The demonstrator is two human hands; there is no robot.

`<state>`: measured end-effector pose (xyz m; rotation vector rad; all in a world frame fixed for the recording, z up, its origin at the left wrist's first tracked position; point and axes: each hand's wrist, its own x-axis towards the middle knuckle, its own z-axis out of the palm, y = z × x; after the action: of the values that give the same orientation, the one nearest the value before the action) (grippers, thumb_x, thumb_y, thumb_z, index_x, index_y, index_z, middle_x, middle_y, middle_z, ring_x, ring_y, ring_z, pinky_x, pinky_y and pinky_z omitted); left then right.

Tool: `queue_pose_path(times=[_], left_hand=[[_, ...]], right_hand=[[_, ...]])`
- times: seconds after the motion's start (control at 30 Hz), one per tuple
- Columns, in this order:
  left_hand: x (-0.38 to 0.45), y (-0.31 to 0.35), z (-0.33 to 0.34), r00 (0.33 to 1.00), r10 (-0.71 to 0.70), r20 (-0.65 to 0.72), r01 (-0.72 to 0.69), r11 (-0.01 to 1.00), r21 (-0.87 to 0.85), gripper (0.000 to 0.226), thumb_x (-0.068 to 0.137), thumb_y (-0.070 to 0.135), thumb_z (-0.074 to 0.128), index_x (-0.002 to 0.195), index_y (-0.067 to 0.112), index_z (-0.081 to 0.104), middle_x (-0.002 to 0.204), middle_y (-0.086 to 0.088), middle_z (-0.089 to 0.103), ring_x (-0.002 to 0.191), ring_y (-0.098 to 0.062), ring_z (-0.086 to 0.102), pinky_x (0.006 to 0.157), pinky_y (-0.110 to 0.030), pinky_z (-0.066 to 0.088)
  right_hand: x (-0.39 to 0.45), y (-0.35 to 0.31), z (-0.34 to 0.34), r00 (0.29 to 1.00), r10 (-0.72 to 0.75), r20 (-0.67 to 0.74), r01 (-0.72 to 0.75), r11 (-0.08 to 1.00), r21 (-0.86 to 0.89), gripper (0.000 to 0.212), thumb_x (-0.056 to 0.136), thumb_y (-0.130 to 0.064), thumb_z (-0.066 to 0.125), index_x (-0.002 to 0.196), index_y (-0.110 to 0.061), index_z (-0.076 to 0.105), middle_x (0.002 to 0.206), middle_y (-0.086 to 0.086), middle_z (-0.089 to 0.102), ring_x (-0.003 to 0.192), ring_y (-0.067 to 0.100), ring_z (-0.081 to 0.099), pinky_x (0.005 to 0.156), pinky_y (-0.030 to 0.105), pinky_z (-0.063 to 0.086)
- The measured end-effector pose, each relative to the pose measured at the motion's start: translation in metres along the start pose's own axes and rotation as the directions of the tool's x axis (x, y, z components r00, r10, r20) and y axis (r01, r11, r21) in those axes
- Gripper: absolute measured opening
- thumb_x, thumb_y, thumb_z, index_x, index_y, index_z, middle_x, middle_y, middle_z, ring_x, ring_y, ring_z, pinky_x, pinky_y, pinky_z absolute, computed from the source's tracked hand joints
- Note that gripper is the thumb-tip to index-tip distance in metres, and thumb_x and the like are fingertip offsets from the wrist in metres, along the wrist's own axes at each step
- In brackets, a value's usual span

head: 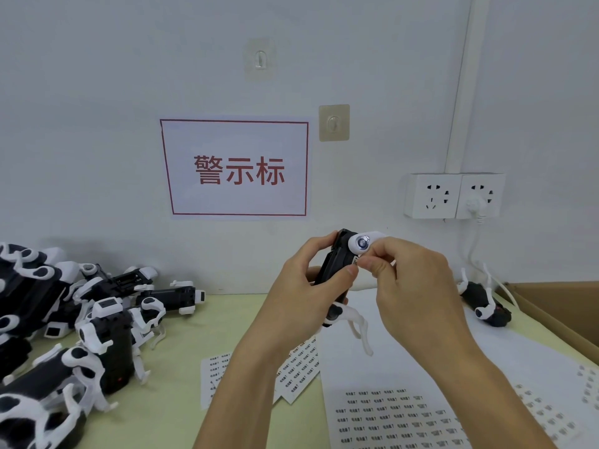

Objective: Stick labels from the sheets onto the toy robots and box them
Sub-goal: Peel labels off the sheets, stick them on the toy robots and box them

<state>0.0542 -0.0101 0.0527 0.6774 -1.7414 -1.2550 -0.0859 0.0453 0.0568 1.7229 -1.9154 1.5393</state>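
Toy robot, black body with white limbs, lifted at frame centre for labelling.

Left hand (303, 280) curls round the glossy black toy robot (337, 273), likely to steady it above the worktop (181, 367); right hand (405, 286) pinches a small label (356, 262) against its side, apparently pressing it flat. Label sheets (398, 413), thin white paper with printed rows, lie below within easy reach. Unlabelled-looking robots (81, 325) pile at left; one robot (486, 304) lies right, beside the brown cardboard box (564, 309), probably awaiting boxing.
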Motion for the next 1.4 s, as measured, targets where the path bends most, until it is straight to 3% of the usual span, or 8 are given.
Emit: queue_pose_path(times=[0.17,0.3,0.5,0.67,0.8,1.07,1.2,1.4], left_hand=[[0.0,-0.001,-0.001,1.0,0.006,-0.01,-0.005,1.0,0.017,0.038,0.094,0.026,0.066,0.121,0.051,0.058,0.096,-0.014,0.072,0.069,-0.015,0.065,0.055,-0.017,0.05],[0.001,-0.001,-0.001,1.0,0.014,-0.019,-0.014,1.0,0.017,0.038,0.094,0.024,0.066,0.119,0.052,0.059,0.093,-0.014,0.071,0.067,-0.014,0.064,0.056,-0.018,0.05],[0.0,0.0,-0.001,1.0,0.005,-0.012,-0.004,1.0,0.019,0.037,0.094,0.024,0.066,0.119,0.051,0.059,0.094,-0.015,0.072,0.069,-0.016,0.065,0.056,-0.02,0.05],[0.0,0.0,0.0,1.0,-0.008,0.005,0.008,1.0,-0.007,0.038,0.095,0.025,0.065,0.121,0.052,0.059,0.092,-0.006,0.075,0.071,-0.016,0.071,0.061,-0.027,0.051],[0.002,0.0,0.001,0.999,-0.019,-0.026,0.018,0.999,-0.049,0.035,0.091,0.031,0.062,0.117,0.055,0.06,0.093,-0.002,0.076,0.078,-0.026,0.072,0.064,-0.029,0.053],[0.004,0.0,-0.005,0.996,0.03,-0.08,-0.04,0.991,-0.127,0.042,0.08,0.032,0.052,0.115,0.052,0.064,0.091,-0.003,0.077,0.073,-0.024,0.073,0.066,-0.033,0.056],[0.004,0.001,-0.006,0.998,0.066,-0.02,-0.068,0.984,-0.162,0.045,0.079,0.029,0.051,0.118,0.045,0.066,0.091,-0.012,0.074,0.075,-0.034,0.071,0.07,-0.041,0.052],[0.003,0.003,-0.012,0.997,0.081,-0.001,-0.08,0.977,-0.197,0.046,0.079,0.028,0.054,0.12,0.043,0.068,0.086,-0.01,0.074,0.07,-0.029,0.069,0.058,-0.028,0.052]], right_hand=[[-0.001,-0.004,0.002,1.0,0.01,-0.002,-0.01,1.0,-0.018,0.026,0.095,-0.023,0.064,0.072,-0.033,0.059,0.059,-0.014,0.052,0.055,0.007,0.046,0.053,0.031,0.034],[-0.002,-0.007,0.002,1.0,0.016,-0.023,-0.015,1.0,0.019,0.028,0.093,-0.021,0.067,0.071,-0.036,0.06,0.066,-0.016,0.06,0.061,0.006,0.052,0.057,0.031,0.043],[-0.002,-0.013,0.001,0.997,0.008,-0.075,0.0,0.995,0.104,0.042,0.089,-0.01,0.071,0.066,-0.043,0.06,0.062,-0.031,0.061,0.067,-0.007,0.056,0.062,0.006,0.04],[-0.004,-0.016,0.0,0.992,-0.016,-0.121,0.028,0.995,0.091,0.037,0.09,-0.002,0.062,0.065,-0.029,0.066,0.055,-0.022,0.057,0.056,0.004,0.056,0.053,0.012,0.039],[-0.004,-0.013,-0.001,0.999,0.046,-0.001,-0.046,0.997,0.056,0.032,0.096,-0.011,0.055,0.069,-0.016,0.071,0.064,0.0,0.067,0.058,0.022,0.067,0.06,0.038,0.053],[-0.005,-0.02,0.0,0.952,0.238,0.194,-0.301,0.853,0.427,0.023,0.091,-0.047,0.064,0.076,-0.037,0.077,0.08,-0.024,0.074,0.058,-0.003,0.063,0.048,0.009,0.042],[-0.006,-0.021,0.001,0.902,0.276,0.332,-0.421,0.736,0.531,0.027,0.091,-0.048,0.063,0.078,-0.032,0.08,0.075,-0.016,0.073,0.055,0.005,0.055,0.056,0.02,0.039],[-0.004,-0.02,-0.001,0.862,0.23,0.451,-0.489,0.613,0.621,0.018,0.084,-0.04,0.072,0.083,-0.025,0.081,0.076,-0.009,0.07,0.062,0.009,0.054,0.061,0.028,0.038]])
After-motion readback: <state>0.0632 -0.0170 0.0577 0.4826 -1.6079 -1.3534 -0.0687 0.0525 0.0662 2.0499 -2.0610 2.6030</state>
